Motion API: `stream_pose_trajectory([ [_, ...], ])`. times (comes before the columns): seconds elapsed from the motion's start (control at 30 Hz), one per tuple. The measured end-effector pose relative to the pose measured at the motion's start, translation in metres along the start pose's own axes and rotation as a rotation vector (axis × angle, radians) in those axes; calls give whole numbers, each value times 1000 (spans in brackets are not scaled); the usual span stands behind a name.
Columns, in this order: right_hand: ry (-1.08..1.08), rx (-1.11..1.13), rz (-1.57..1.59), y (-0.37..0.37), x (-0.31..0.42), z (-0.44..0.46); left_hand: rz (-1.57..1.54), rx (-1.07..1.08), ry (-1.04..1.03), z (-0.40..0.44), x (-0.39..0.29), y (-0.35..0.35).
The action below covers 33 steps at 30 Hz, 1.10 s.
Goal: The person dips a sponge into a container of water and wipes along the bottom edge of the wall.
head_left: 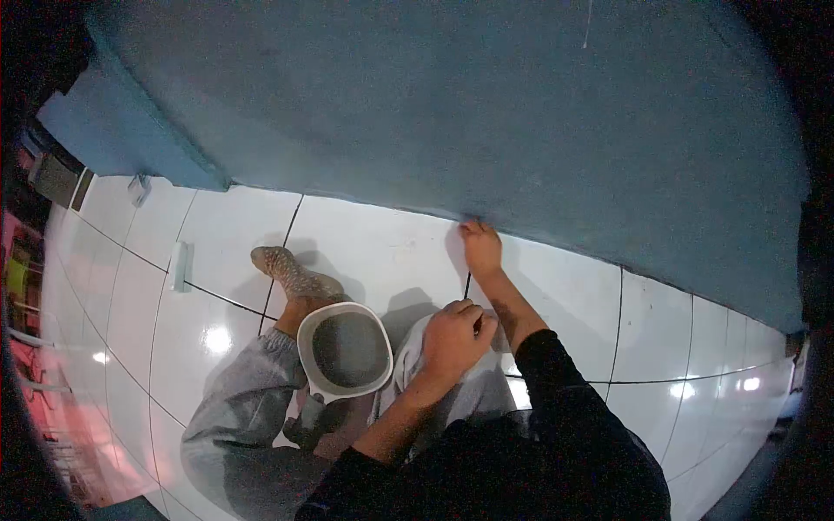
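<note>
My right hand [482, 247] reaches to the foot of the blue-grey wall [486, 113], where the wall meets the floor. Its fingers are curled together at the seam, and anything in them is too small or hidden to make out. My left hand [458, 339] is closed in a loose fist over my bent knee, with its inner side hidden. Left of that knee, between my legs, stands a white tub [306, 347] with rounded corners and what looks like a grey handle [306, 423]. Grey contents [349, 349] fill part of it.
Glossy white floor tiles [234, 226] with dark joints run along the wall. My foot in a spotted sock [295, 276] rests near it. A small pale block [180, 267] lies farther left, and a small clear item [138, 189] sits by the wall's corner.
</note>
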State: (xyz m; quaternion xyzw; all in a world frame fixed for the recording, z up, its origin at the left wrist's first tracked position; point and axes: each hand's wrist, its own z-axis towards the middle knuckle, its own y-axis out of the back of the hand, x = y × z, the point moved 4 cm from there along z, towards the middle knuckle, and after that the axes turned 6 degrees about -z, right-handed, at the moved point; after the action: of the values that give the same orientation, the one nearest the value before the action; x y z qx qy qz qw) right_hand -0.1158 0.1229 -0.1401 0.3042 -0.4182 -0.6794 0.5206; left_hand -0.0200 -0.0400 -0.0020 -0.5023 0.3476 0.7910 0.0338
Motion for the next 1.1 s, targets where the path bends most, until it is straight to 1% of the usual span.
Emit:
stream_pose_trajectory([
  [0.03,62,15,-56,2,7,6,2,-20,3,0,1,1],
  [0.07,54,11,-54,7,7,7,3,-37,7,0,2,1],
  [0.13,152,34,-148,16,6,6,37,-33,-10,-2,7,2],
  [0.17,144,27,-152,24,0,5,67,-40,-24,-1,9,2],
  [0.23,133,127,-167,32,-23,-11,60,-27,-22,-1,10,0],
  [0.3,75,109,-249,30,-61,-35,52,-14,-12,-2,9,0],
  [0.33,-7,134,-209,28,-89,-50,48,-9,-3,-1,7,1],
  [0.37,-176,201,-245,35,-116,-60,44,-5,5,-1,5,1],
  [0.4,-244,199,-274,42,-145,-73,40,0,-1,-2,5,-1],
  [0.43,-203,114,-284,52,-170,-88,47,-4,-1,-2,7,-2],
  [0.47,-235,136,-302,65,-191,-100,55,-10,-1,-2,7,-3],
  [0.5,-347,121,-238,74,-208,-111,51,-8,-9,-1,5,-3],
  [0.53,-352,118,-245,72,-211,-115,67,-7,-2,0,3,-3],
  [0.57,-453,99,-241,65,-217,-121,81,-5,5,0,0,-4],
  [0.6,-556,78,-238,68,-219,-122,73,0,-3,0,-1,-6],
  [0.63,-465,130,-342,61,-209,-116,78,14,-2,0,0,-8],
  [0.67,-467,47,-287,34,-204,-113,87,29,-1,0,0,-10],
  [0.7,-471,154,-222,41,-173,-93,89,37,-11,0,-1,-11],
  [0.73,-396,109,-150,37,-144,-79,92,12,-25,0,-1,-10],
  [0.77,-198,-114,-71,25,-118,-71,96,-13,-37,-1,-1,-9],
  [0.8,-229,-45,21,24,-92,-59,105,-8,-42,-2,-1,-8],
  [0.83,-319,184,-15,19,-71,-44,113,0,-42,-2,0,-6],
  [0.87,-177,110,-11,30,-52,-37,123,7,-44,-1,1,-4],
  [0.97,-158,124,-63,29,-52,-36,112,3,2,-2,-4,1],
  [1.03,-231,87,-88,21,-85,-52,125,11,-1,-2,-4,2],
  [1.07,-330,90,-82,16,-110,-64,130,18,0,-2,-3,1],
  [1.1,-296,151,-157,38,-129,-69,125,25,-3,-2,-1,-1],
])
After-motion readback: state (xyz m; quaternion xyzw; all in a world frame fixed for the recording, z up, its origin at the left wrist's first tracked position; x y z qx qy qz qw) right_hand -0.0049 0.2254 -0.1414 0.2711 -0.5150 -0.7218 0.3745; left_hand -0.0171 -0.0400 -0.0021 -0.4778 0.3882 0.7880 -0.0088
